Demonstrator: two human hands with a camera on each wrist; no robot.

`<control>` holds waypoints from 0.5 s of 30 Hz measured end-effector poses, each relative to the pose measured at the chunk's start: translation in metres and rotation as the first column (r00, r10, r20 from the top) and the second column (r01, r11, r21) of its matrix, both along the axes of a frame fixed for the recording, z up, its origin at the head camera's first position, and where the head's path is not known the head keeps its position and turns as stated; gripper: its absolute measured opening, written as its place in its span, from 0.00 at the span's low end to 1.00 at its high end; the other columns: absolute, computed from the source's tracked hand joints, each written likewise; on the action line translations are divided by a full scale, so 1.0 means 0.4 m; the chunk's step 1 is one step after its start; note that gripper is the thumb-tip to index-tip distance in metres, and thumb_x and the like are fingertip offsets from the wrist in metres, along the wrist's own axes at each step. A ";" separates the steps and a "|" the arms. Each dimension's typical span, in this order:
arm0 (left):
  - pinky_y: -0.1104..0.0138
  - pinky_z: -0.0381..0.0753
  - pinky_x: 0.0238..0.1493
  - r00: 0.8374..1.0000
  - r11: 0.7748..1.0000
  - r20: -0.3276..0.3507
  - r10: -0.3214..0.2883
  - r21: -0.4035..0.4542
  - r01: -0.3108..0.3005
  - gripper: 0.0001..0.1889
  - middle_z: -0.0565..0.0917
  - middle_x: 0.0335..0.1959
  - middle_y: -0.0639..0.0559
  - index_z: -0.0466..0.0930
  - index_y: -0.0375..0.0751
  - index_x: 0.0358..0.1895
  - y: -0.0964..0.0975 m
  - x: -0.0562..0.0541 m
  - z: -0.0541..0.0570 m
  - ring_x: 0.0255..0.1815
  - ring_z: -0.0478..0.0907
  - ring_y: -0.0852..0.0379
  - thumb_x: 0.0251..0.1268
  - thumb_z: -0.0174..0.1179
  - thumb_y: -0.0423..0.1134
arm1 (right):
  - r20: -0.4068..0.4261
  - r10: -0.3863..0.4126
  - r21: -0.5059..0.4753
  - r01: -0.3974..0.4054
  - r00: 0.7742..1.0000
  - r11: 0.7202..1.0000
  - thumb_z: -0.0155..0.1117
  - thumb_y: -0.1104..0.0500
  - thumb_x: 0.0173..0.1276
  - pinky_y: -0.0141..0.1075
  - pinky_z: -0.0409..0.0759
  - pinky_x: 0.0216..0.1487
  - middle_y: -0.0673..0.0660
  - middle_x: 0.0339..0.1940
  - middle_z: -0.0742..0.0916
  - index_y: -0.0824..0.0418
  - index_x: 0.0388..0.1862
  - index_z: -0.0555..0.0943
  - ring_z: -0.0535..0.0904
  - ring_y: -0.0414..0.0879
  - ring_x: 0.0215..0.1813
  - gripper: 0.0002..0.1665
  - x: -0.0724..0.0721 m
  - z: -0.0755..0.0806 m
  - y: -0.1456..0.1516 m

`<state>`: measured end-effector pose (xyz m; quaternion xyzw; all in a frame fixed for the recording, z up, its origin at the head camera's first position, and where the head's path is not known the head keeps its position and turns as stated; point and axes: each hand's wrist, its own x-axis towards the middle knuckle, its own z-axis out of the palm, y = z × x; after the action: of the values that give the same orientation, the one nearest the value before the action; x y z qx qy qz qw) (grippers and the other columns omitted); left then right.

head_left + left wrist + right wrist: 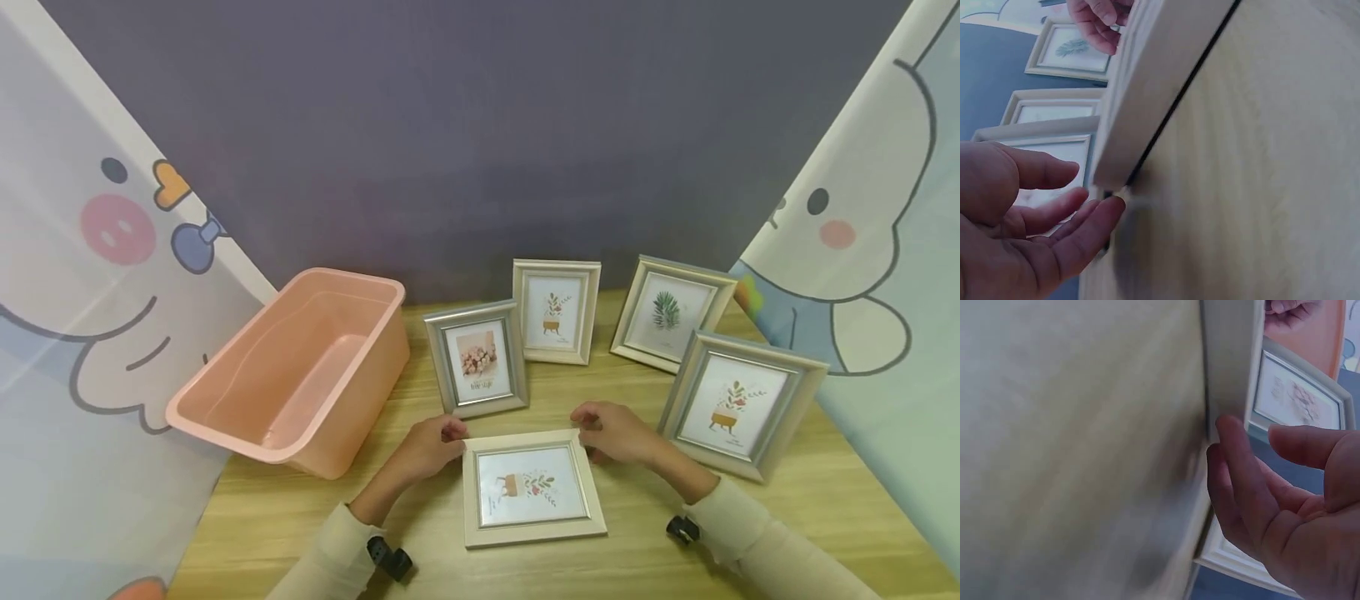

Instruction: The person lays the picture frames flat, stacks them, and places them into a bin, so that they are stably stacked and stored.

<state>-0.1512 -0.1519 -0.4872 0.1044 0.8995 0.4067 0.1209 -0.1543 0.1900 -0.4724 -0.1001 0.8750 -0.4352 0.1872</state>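
A cream picture frame (534, 540) lies face up and sideways near the table's front, its plant print turned on its side. At its far left corner is my left hand (431, 448); in the left wrist view the thumb stands off while a fingertip (1116, 203) is right at the corner. My right hand (617, 432) is at the far right corner, its fingertips (1230, 425) against the frame's side and its thumb apart. Just behind the lying frame stands a silver frame (517, 354) with a flower print.
A pink plastic bin (352, 417) stands at the left. Behind and right of the hands are upright frames: a cream frame (557, 358), a frame with a leaf print (626, 321) and a silver-grey frame (780, 417). A dark wall (480, 142) closes the back.
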 end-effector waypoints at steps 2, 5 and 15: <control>0.68 0.80 0.38 0.999 0.999 0.016 0.048 0.014 -0.048 0.07 0.84 0.37 0.51 0.81 0.39 0.44 -0.011 0.003 0.015 0.36 0.80 0.59 0.65 0.64 0.34 | -0.031 0.004 0.010 -0.004 1.000 1.000 0.62 0.65 0.71 0.38 0.88 0.33 0.65 0.51 0.83 0.67 0.60 0.79 0.85 0.47 0.37 0.19 -0.008 0.009 0.005; 0.68 0.79 0.38 0.992 0.992 0.001 0.124 0.028 -0.124 0.06 0.83 0.36 0.51 0.79 0.38 0.43 -0.026 0.000 0.036 0.37 0.79 0.58 0.65 0.64 0.33 | -0.082 0.008 0.017 -0.007 0.997 1.000 0.61 0.64 0.73 0.40 0.88 0.35 0.70 0.56 0.82 0.68 0.62 0.78 0.87 0.50 0.41 0.21 -0.026 0.028 0.008; 0.65 0.81 0.45 0.948 0.934 -0.095 0.303 0.229 -0.275 0.12 0.82 0.48 0.36 0.75 0.30 0.51 -0.044 -0.029 0.055 0.47 0.82 0.46 0.68 0.62 0.31 | -0.251 0.032 0.013 -0.029 0.968 0.999 0.61 0.63 0.73 0.40 0.87 0.43 0.71 0.61 0.82 0.65 0.64 0.78 0.86 0.56 0.51 0.22 -0.078 0.102 -0.018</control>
<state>-0.1630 -0.1696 -0.4653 0.0090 0.8622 0.5064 -0.0108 -0.1855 0.1828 -0.4315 -0.1670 0.8919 -0.4123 0.0821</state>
